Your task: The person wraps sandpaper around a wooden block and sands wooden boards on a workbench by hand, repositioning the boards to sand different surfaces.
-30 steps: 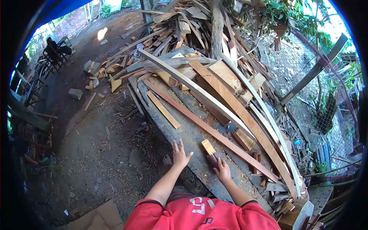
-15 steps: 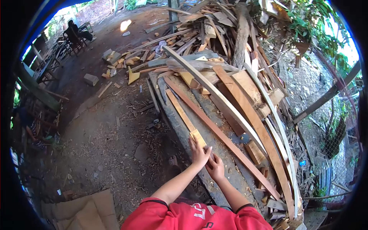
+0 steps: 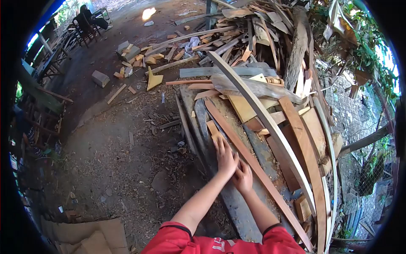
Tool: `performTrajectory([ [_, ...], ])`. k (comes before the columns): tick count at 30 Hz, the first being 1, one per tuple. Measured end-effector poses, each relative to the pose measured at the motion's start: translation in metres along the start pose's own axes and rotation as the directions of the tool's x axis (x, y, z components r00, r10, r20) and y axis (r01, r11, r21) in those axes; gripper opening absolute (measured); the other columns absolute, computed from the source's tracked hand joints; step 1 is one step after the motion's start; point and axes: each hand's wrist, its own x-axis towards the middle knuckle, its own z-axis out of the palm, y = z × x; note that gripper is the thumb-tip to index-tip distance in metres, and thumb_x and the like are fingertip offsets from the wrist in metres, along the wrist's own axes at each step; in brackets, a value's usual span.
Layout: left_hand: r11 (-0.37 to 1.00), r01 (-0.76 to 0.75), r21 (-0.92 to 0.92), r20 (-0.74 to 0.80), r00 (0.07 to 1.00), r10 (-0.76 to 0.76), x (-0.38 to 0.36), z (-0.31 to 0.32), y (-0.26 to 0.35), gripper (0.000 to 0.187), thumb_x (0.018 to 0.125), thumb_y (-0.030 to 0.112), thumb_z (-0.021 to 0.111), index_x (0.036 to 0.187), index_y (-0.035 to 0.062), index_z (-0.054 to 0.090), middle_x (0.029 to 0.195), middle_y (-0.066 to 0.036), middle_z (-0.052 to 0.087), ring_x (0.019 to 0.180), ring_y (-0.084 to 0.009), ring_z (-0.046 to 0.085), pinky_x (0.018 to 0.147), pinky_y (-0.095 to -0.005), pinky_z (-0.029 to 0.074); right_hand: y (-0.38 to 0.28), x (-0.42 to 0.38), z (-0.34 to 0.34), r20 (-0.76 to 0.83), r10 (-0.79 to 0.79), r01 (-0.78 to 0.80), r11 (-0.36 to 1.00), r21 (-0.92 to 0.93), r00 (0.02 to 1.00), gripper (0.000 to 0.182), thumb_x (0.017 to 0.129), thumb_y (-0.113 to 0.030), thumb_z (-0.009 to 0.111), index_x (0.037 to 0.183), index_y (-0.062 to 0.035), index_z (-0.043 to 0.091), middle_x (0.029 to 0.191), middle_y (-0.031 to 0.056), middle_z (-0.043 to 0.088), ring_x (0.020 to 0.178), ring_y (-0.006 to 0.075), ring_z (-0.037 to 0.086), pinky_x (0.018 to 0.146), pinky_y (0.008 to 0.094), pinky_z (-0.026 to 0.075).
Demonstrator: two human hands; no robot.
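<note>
A narrow light-brown wooden strip [image 3: 212,126] lies lengthwise on the dark, worn workbench [image 3: 241,211]; only its far end shows beyond my hands. On top of it sits a pale wooden block that looks like a hand plane [image 3: 217,136], mostly covered by my fingers. My left hand [image 3: 227,160] is wrapped over its front part, fingers pointing forward. Close behind, my right hand [image 3: 243,178] is closed at the rear of the plane, where a dark part shows between the hands. A long reddish board [image 3: 253,158] runs just right of my hands.
Long curved boards [image 3: 270,120] lie across the bench's right side. Scrap wood [image 3: 241,34] is heaped beyond its far end. Offcuts [image 3: 139,57] and shavings litter the dirt floor to the left. Cardboard [image 3: 89,237] lies lower left. A seated person [image 3: 91,17] is far off.
Both hands have slid forward along the strip with the plane, toward its far end, covering more of it. My view has shifted, so the bench and boards appear farther right.
</note>
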Motion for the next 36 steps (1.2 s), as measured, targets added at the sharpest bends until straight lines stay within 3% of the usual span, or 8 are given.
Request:
performTrajectory([
  [4, 0.995, 0.06, 0.08, -0.134, 0.99, -0.049, 0.103, -0.014, -0.048, 0.075, 0.075, 0.016, 0.064, 0.133, -0.0133, 0.026, 0.143, -0.031, 0.017, 0.135, -0.046, 0.009, 0.111, -0.0453, 0.016, -0.012, 0.103, 0.053, -0.029, -0.043, 0.042, 0.999, -0.017, 0.999, 0.036, 0.066, -0.014, 0.065, 0.102, -0.0101, 0.065, 0.12, 0.0154, 0.053, 0.101, 0.0335, 0.054, 0.086, 0.0422, 0.045],
  [8, 0.987, 0.112, 0.118, -0.03, 0.994, -0.109, 0.14, -0.064, -0.039, 0.104, 0.065, 0.028, 0.077, 0.138, -0.0087, 0.013, 0.147, -0.026, 0.008, 0.136, -0.0444, 0.007, 0.112, -0.0452, 0.016, -0.036, 0.131, 0.063, -0.099, -0.05, 0.057, 0.996, 0.065, 0.994, 0.036, 0.068, -0.014, 0.068, 0.104, -0.0105, 0.065, 0.119, 0.016, 0.054, 0.099, 0.0338, 0.054, 0.085, 0.0424, 0.045],
  [11, 0.985, 0.052, 0.162, -0.065, 0.997, -0.042, 0.106, -0.065, -0.022, 0.103, 0.064, 0.027, 0.077, 0.138, -0.0084, 0.015, 0.146, -0.025, 0.009, 0.135, -0.0453, 0.007, 0.112, -0.0468, 0.015, -0.05, 0.093, 0.036, -0.19, -0.059, 0.081, 0.991, 0.108, 0.98, 0.039, 0.067, -0.015, 0.07, 0.106, -0.011, 0.064, 0.119, 0.0164, 0.053, 0.099, 0.0339, 0.054, 0.084, 0.0431, 0.045],
  [19, 0.995, 0.101, -0.004, 0.034, 0.994, -0.101, -0.127, 0.004, 0.07, 0.095, 0.062, 0.015, 0.071, 0.136, -0.0098, 0.016, 0.144, -0.029, 0.008, 0.132, -0.0528, 0.008, 0.11, -0.0516, 0.013, -0.02, -0.141, -0.076, -0.036, 0.067, -0.068, 0.997, -0.032, 0.997, 0.033, 0.066, -0.014, 0.071, 0.098, -0.0092, 0.066, 0.118, 0.0168, 0.054, 0.103, 0.0349, 0.054, 0.083, 0.0443, 0.045],
  [23, 0.993, 0.106, -0.047, 0.089, 0.991, -0.101, -0.203, 0.023, 0.102, 0.095, 0.064, 0.016, 0.072, 0.136, -0.01, 0.016, 0.144, -0.03, 0.007, 0.131, -0.0538, 0.006, 0.11, -0.0531, 0.012, -0.013, -0.216, -0.114, 0.022, 0.1, -0.097, 0.99, -0.102, 0.995, 0.039, 0.068, -0.015, 0.072, 0.106, -0.01, 0.065, 0.118, 0.0184, 0.054, 0.101, 0.035, 0.056, 0.085, 0.043, 0.046],
  [31, 0.991, 0.135, -0.022, 0.072, 0.989, -0.133, -0.151, 0.018, 0.066, 0.094, 0.064, 0.014, 0.073, 0.137, -0.0095, 0.017, 0.145, -0.028, 0.008, 0.132, -0.0531, 0.006, 0.11, -0.0512, 0.016, -0.005, -0.168, -0.073, 0.064, 0.08, -0.073, 0.992, -0.099, 0.995, 0.037, 0.067, -0.014, 0.07, 0.103, -0.0107, 0.066, 0.118, 0.0186, 0.053, 0.099, 0.0353, 0.055, 0.083, 0.0442, 0.045],
  [33, 0.998, 0.057, 0.013, 0.217, 0.974, -0.058, -0.126, 0.023, 0.044, 0.094, 0.066, 0.014, 0.072, 0.138, -0.0081, 0.016, 0.145, -0.027, 0.009, 0.132, -0.0532, 0.005, 0.108, -0.0533, 0.019, -0.007, -0.15, -0.049, 0.04, 0.103, -0.098, 0.988, -0.116, 0.994, 0.037, 0.066, -0.014, 0.069, 0.102, -0.0099, 0.067, 0.116, 0.0201, 0.053, 0.099, 0.0368, 0.054, 0.084, 0.0442, 0.045],
  [36, 0.998, 0.016, -0.059, 0.247, 0.969, -0.001, -0.117, 0.026, 0.045, 0.095, 0.065, 0.014, 0.071, 0.139, -0.0054, 0.015, 0.146, -0.027, 0.007, 0.132, -0.0538, 0.004, 0.108, -0.0546, 0.018, -0.005, -0.146, -0.044, 0.024, 0.174, -0.171, 0.98, -0.107, 0.984, 0.037, 0.064, -0.015, 0.07, 0.1, -0.0092, 0.067, 0.116, 0.0211, 0.052, 0.098, 0.0375, 0.052, 0.084, 0.0446, 0.045],
])
